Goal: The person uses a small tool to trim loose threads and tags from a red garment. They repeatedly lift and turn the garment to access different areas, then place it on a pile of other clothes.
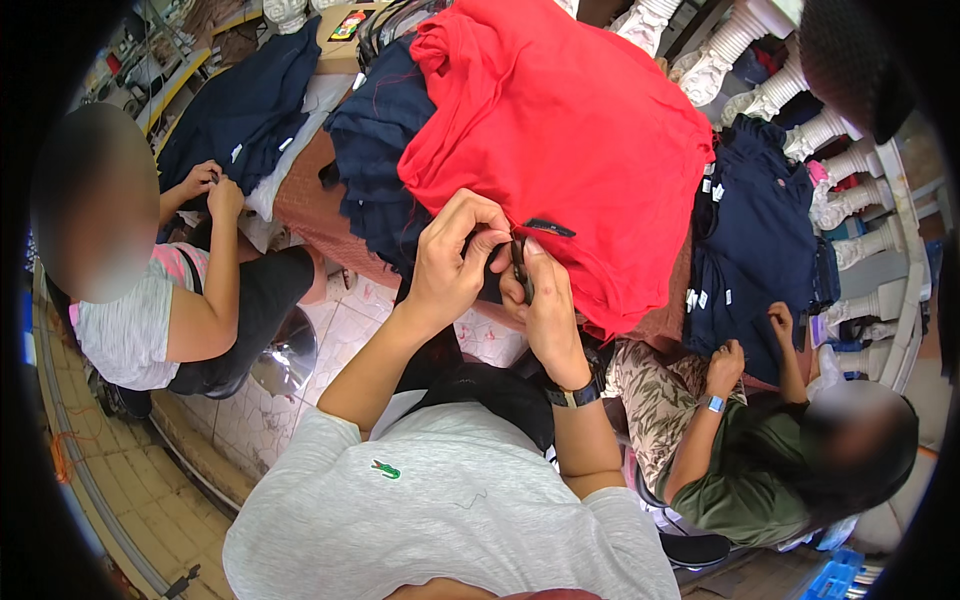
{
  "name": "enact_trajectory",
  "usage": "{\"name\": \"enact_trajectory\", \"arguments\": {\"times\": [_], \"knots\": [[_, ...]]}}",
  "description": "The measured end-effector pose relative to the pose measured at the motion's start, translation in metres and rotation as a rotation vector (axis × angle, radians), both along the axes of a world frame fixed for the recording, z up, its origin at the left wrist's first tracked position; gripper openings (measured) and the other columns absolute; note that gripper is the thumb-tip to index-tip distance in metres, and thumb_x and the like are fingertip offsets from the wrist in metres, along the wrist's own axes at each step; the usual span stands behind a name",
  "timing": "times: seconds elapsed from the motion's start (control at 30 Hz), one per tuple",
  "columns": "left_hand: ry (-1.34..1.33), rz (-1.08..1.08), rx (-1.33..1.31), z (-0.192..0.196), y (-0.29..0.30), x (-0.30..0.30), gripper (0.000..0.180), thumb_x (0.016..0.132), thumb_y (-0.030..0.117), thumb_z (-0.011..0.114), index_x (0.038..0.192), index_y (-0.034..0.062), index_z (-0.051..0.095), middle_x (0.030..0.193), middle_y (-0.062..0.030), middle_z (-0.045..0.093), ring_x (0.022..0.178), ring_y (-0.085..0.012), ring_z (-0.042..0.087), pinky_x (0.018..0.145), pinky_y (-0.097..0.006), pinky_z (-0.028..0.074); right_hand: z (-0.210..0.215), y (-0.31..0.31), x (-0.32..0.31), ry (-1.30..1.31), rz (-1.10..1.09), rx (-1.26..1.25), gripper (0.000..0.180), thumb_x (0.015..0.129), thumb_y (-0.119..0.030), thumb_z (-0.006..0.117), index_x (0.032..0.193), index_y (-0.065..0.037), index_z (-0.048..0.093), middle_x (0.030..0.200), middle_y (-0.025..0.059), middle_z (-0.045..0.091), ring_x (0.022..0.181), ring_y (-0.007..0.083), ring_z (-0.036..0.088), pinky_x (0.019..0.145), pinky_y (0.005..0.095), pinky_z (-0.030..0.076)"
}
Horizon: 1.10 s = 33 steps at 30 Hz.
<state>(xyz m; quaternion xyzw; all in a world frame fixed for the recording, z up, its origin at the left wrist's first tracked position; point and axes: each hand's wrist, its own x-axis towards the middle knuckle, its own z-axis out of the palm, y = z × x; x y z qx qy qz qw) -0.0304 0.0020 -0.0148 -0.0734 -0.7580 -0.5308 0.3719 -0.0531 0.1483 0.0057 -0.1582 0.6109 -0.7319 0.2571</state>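
A red garment [565,130] lies in a loose heap on the table before me, with a dark label [550,228] near its front edge. At that edge my left hand [450,262] is closed, thumb and fingertips pinching the red cloth beside the label. Close against it, my right hand [550,300] is closed around a small dark tool that looks like thread snips [519,266]. The tips of the tool are at the cloth edge, between my two hands. Whether a thread is between them is too small to see. A dark watch [574,396] is on my right wrist.
Folded navy garments [375,150] are stacked left of the red one. Seated co-workers handle navy garments on the left [240,110] and right [750,240]. White balusters [770,95] line the far right side. A brown cloth [310,205] covers the table.
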Motion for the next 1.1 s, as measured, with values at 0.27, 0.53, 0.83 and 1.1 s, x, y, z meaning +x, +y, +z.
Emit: {"name": "enact_trajectory", "arguments": {"times": [0.27,0.53,0.83,1.1], "knots": [[0.0,-0.015,-0.016,0.002,-0.004,-0.001,0.01,0.092,0.004,0.066,0.087,-0.0011,0.059,0.087,-0.0093,0.061,0.077,-0.0186,0.061,0.072,-0.03,0.049,-0.002,-0.01,-0.006,-0.076,-0.011,-0.094,0.041,0.108,-0.034,0.038,0.083,-0.005,0.051,0.062,-0.0046,0.034,0.051,0.0043,0.026,0.045,0.0244,0.022],[-0.391,-0.362,-0.139,0.011,-0.036,0.03,0.009,0.088,0.003,0.069,0.091,-0.0033,0.063,0.09,-0.009,0.063,0.077,-0.0189,0.061,0.072,-0.03,0.049,-0.005,0.008,0.002,-0.018,0.072,0.037,0.045,0.109,-0.037,0.037,0.079,-0.006,0.05,0.062,-0.0052,0.032,0.05,0.0041,0.025,0.046,0.0239,0.021],[-0.213,0.373,-0.27,0.008,-0.061,0.01,0.024,0.089,0.012,0.072,0.109,0.0005,0.065,0.115,-0.0116,0.053,0.098,-0.024,0.057,0.082,-0.034,0.048,0.006,-0.001,0.009,0.245,-0.106,0.146,0.033,0.097,-0.015,0.068,0.119,0.007,0.058,0.074,-0.0011,0.055,0.067,0.0055,0.052,0.064,0.0221,0.042],[-0.273,0.165,-0.176,0.014,-0.088,0.002,0.013,0.094,0.011,0.065,0.102,0.0007,0.064,0.103,-0.0136,0.059,0.105,-0.0238,0.054,0.093,-0.034,0.044,0.021,0.014,-0.002,0.174,-0.227,0.057,0.025,0.097,-0.009,0.063,0.117,0.001,0.053,0.087,0.0056,0.069,0.068,0.0058,0.056,0.061,0.02,0.044]]}}
